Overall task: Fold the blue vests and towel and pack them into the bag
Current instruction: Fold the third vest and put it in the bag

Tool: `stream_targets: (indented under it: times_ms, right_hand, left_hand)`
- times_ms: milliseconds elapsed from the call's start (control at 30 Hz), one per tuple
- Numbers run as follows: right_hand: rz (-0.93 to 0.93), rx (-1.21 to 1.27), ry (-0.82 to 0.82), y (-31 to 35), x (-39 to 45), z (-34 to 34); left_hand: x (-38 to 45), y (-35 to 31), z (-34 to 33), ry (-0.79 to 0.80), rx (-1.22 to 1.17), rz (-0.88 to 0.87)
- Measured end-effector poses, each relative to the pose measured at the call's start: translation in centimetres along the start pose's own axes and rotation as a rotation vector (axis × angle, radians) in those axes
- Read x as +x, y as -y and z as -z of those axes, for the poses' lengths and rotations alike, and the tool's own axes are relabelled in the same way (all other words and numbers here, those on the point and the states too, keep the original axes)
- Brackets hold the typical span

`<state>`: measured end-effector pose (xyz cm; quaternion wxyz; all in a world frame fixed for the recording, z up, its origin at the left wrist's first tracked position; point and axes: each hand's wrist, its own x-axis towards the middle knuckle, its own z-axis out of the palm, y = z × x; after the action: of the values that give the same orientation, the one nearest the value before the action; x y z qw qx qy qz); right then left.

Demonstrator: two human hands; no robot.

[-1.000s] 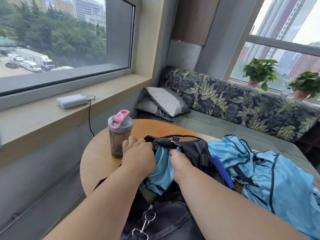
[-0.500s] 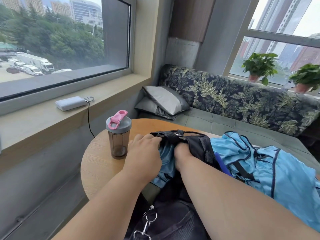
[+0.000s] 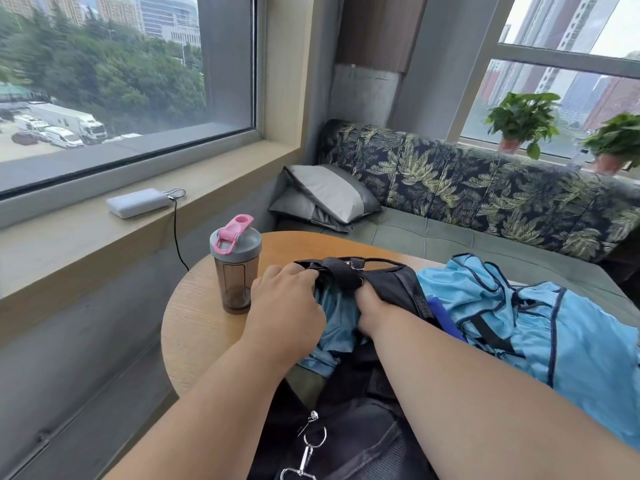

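Both forearms reach forward from the bottom edge and meet at the mouth of the black bag [image 3: 391, 289], which sits on the round wooden table [image 3: 194, 327].

The left hand [image 3: 287, 306] lies palm down, knuckles up, with its fingers curled over the near-left rim of the bag by the black strap [image 3: 341, 271]; the fingertips hook the rim fabric, so it grips the bag's edge. Just under and right of this hand, a folded blue vest [image 3: 334, 317] sits half inside the opening, with one corner spilling out toward the wrist.

The right hand [image 3: 372, 310] is pushed down into the opening, touching the vest. Only its back and wrist show; the fingers are buried in the bag under the strap, so I cannot tell whether they are curled or flat. The right forearm runs diagonally from the lower right corner across the bag's body.

Right of the right arm, more loose blue vests [image 3: 519, 320] lie crumpled in a heap against the bag, spreading onto the green bench. A dark blue strip [image 3: 445, 320] shows between the bag and that heap.

Just left of the left hand stands a shaker [image 3: 235, 268] with a pink cap, upright and apart from the fingers. A metal clip [image 3: 306, 452] hangs from the bag between the forearms.
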<state>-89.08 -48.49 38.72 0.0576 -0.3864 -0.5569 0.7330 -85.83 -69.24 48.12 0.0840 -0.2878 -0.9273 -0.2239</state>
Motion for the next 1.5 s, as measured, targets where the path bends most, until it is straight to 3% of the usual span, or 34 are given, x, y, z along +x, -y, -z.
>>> stream_targets:
  times_ms: [133,233,300,367,467,600,733,833,933,1067,1133,1233,1333,1500]
  right_hand:
    - [0.032,-0.001,0.03,0.6,-1.3,-0.4]
    - [0.109,-0.164,0.02,0.4,-1.3,-0.5]
    - [0.191,-0.364,0.072,0.3,-2.4,-1.0]
    - [0.344,-0.619,0.016,-0.2,-3.7,-1.0]
    - [0.546,-0.693,-0.092,-1.5,-5.1,-0.3]
    - [0.521,-0.857,0.023,-3.4,-6.2,0.8]
    - [0.705,-1.365,0.068,-3.2,-6.5,0.4]
    - [0.577,-1.528,0.141,-2.8,-6.9,0.3]
    - [0.549,-1.519,0.15,-2.6,-7.8,0.8]
    - [0.481,-1.304,0.196,-1.5,-10.6,2.2]
    - [0.463,-1.339,0.134,-1.1,-12.1,3.0]
    - [0.551,-1.47,0.043,-0.8,-14.6,4.1]
    - [0.674,-1.663,0.16,-0.5,-17.1,5.6]
    - [0.835,-1.481,0.1,0.3,-21.1,8.8]
  left_hand:
    - [-0.2,-0.4,0.2,0.005,0.003,-0.012]
    - [-0.2,-0.4,0.1,0.016,0.005,-0.003]
    - [-0.3,-0.1,0.0,0.017,0.01,0.005]
    - [-0.3,0.0,0.0,0.025,0.01,0.015]
    - [-0.3,0.0,0.0,0.033,-0.009,0.033]
    - [-0.4,-0.1,-0.1,0.04,-0.008,0.044]
    - [-0.6,-0.5,-0.2,0.057,0.02,0.052]
    - [-0.8,-0.7,-0.3,0.061,0.035,0.051]
    - [-1.0,-0.4,-0.4,0.06,0.042,0.052]
    - [-1.3,0.0,-0.6,0.078,0.094,0.072]
    - [-1.6,0.3,-0.8,0.09,0.112,0.075]
    - [-2.0,0.2,-1.0,0.093,0.142,0.074]
    - [-2.4,-0.1,-1.1,0.12,0.166,0.072]
    - [-3.5,-1.1,-1.1,0.12,0.197,0.065]
